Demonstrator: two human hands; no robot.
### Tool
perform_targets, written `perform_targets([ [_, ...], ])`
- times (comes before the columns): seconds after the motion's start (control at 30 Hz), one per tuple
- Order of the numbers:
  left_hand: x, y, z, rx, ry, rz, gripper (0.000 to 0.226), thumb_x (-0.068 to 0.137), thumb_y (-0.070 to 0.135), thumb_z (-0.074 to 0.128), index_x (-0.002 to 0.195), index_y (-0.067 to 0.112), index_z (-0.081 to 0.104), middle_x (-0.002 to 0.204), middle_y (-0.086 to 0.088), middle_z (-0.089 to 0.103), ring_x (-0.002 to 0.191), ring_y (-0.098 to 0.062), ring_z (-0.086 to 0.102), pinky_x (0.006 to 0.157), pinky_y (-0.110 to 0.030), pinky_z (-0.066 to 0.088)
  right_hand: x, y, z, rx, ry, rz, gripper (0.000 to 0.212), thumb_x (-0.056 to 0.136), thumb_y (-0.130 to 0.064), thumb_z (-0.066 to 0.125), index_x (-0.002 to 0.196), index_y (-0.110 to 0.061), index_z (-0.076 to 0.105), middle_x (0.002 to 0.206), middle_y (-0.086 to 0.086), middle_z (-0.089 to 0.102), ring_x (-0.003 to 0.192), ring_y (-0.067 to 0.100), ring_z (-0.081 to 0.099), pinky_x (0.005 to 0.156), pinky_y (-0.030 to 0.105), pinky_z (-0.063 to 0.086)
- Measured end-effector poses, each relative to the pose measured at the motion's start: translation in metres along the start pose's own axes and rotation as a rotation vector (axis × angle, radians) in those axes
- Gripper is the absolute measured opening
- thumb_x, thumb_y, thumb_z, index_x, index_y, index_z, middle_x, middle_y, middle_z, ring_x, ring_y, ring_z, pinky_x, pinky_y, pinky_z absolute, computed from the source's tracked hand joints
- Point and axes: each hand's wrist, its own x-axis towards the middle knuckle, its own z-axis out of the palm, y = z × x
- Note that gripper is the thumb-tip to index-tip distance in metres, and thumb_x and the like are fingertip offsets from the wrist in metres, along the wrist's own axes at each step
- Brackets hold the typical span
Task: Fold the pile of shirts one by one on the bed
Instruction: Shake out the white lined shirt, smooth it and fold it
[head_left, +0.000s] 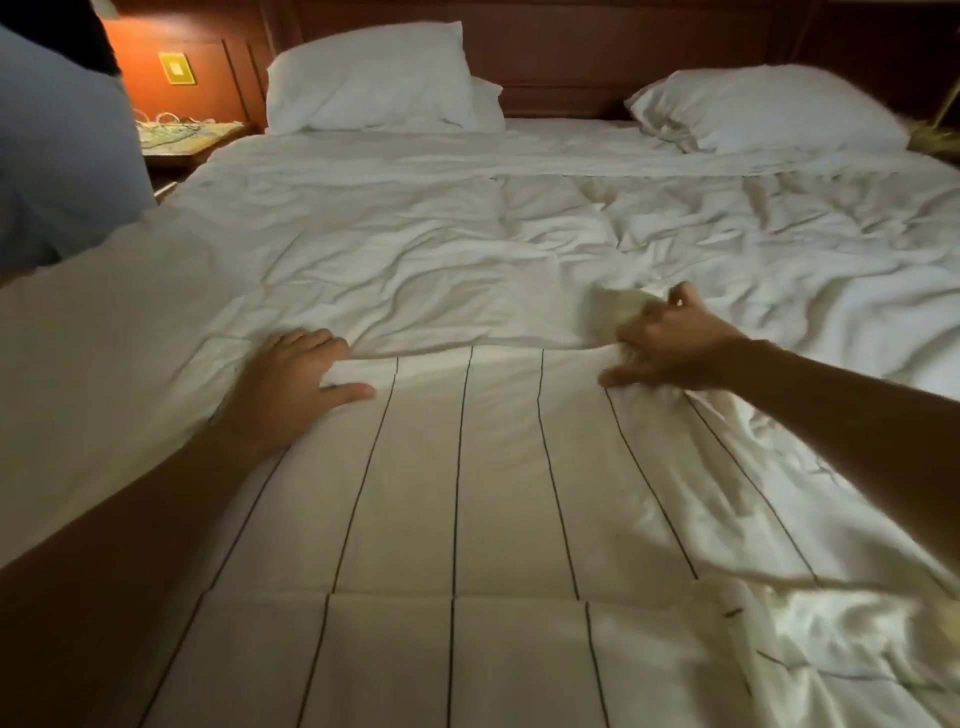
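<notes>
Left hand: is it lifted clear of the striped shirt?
No, the left hand grips the far edge of the striped shirt, with cloth showing between its thumb and fingers.

White shirt (467, 493) with thin black stripes, white bed (415, 234) linen

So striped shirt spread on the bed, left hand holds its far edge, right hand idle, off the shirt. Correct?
No. The right hand is not idle: it grips bunched cloth at the far edge of the striped shirt, as the head view shows. The left hand and bed are as stated.
</notes>
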Motion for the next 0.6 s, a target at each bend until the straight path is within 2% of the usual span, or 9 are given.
perform_targets([
  [0.07, -0.005, -0.004, -0.016, -0.005, 0.000, 0.104, 0.047, 0.079, 0.057, 0.060, 0.072, 0.011, 0.058, 0.070, 0.003, 0.047, 0.067, -0.030, 0.057, 0.059, -0.036, 0.042, -0.016, 0.016, -0.012, -0.176, -0.045, -0.047, 0.061, 0.080, -0.086, 0.021, 0.086, -0.033, 0.050, 0.090, -0.010, 0.065, 0.093, 0.011, 0.048, 0.096, 0.038, 0.018],
  [0.1, -0.011, -0.007, -0.026, 0.001, -0.007, 0.136, 0.045, 0.081, 0.055, 0.060, 0.070, 0.011, 0.057, 0.069, 0.005, 0.046, 0.063, -0.028, 0.057, 0.055, -0.034, 0.043, -0.026, 0.022, -0.018, -0.223, -0.035, -0.058, 0.056, 0.083, -0.083, 0.026, 0.087, -0.033, 0.052, 0.086, -0.011, 0.064, 0.091, 0.010, 0.050, 0.098, 0.037, 0.017],
  [0.2, -0.034, -0.011, -0.062, 0.053, -0.052, 0.169, 0.047, 0.084, 0.057, 0.052, 0.080, 0.013, 0.068, 0.072, 0.004, 0.058, 0.064, -0.022, 0.062, 0.054, -0.034, 0.053, -0.068, 0.029, -0.035, -0.234, 0.025, -0.044, 0.035, 0.091, -0.066, 0.046, 0.098, -0.034, 0.056, 0.081, -0.010, 0.065, 0.085, 0.007, 0.060, 0.104, 0.034, 0.017],
  [0.27, -0.051, -0.007, -0.088, 0.065, -0.105, 0.165, 0.043, 0.083, 0.056, 0.059, 0.088, 0.016, 0.072, 0.077, 0.006, 0.063, 0.067, -0.019, 0.064, 0.055, -0.033, 0.055, -0.103, 0.025, -0.045, -0.152, 0.024, -0.060, 0.029, 0.091, -0.061, 0.051, 0.099, -0.034, 0.054, 0.080, -0.010, 0.067, 0.082, 0.007, 0.063, 0.103, 0.031, 0.020],
  [0.3, -0.061, -0.002, -0.101, 0.073, -0.131, 0.164, 0.035, 0.082, 0.052, 0.069, 0.090, 0.018, 0.073, 0.080, 0.007, 0.065, 0.067, -0.019, 0.065, 0.055, -0.031, 0.055, -0.123, 0.020, -0.050, -0.092, 0.025, -0.083, 0.027, 0.090, -0.060, 0.054, 0.099, -0.034, 0.053, 0.082, -0.010, 0.067, 0.083, 0.008, 0.064, 0.099, 0.029, 0.024],
  [0.37, -0.080, 0.009, -0.123, 0.085, -0.188, 0.149, 0.029, 0.074, 0.035, 0.087, 0.094, 0.020, 0.074, 0.085, 0.007, 0.067, 0.069, -0.018, 0.068, 0.055, -0.028, 0.055, -0.162, 0.008, -0.059, 0.042, 0.078, -0.120, 0.026, 0.084, -0.052, 0.067, 0.095, -0.033, 0.053, 0.078, -0.010, 0.067, 0.076, 0.011, 0.066, 0.079, 0.023, 0.033],
  [0.43, -0.099, 0.022, -0.143, 0.092, -0.297, 0.091, 0.027, 0.076, 0.027, 0.086, 0.099, 0.024, 0.072, 0.091, 0.011, 0.064, 0.074, -0.015, 0.066, 0.059, -0.028, 0.053, -0.199, -0.006, -0.067, 0.198, 0.155, -0.125, 0.029, 0.076, -0.042, 0.076, 0.094, -0.035, 0.054, 0.077, -0.012, 0.066, 0.068, 0.010, 0.065, 0.062, 0.020, 0.033],
  [0.5, -0.116, 0.031, -0.160, 0.111, -0.380, 0.053, 0.022, 0.081, 0.022, 0.079, 0.090, 0.031, 0.062, 0.090, 0.016, 0.053, 0.072, -0.008, 0.056, 0.063, -0.030, 0.051, -0.230, -0.020, -0.071, 0.304, 0.126, -0.079, 0.028, 0.081, -0.041, 0.072, 0.103, -0.038, 0.054, 0.092, -0.014, 0.069, 0.078, 0.006, 0.064, 0.066, 0.019, 0.036],
  [0.6, -0.136, 0.045, -0.176, 0.174, -0.457, -0.028, 0.031, 0.086, 0.017, 0.070, 0.081, 0.032, 0.043, 0.087, 0.013, 0.042, 0.070, -0.006, 0.046, 0.066, -0.030, 0.048, -0.261, -0.035, -0.066, 0.340, 0.073, -0.007, 0.026, 0.088, -0.041, 0.063, 0.111, -0.041, 0.051, 0.109, -0.017, 0.064, 0.098, 0.006, 0.058, 0.082, 0.023, 0.038],
])
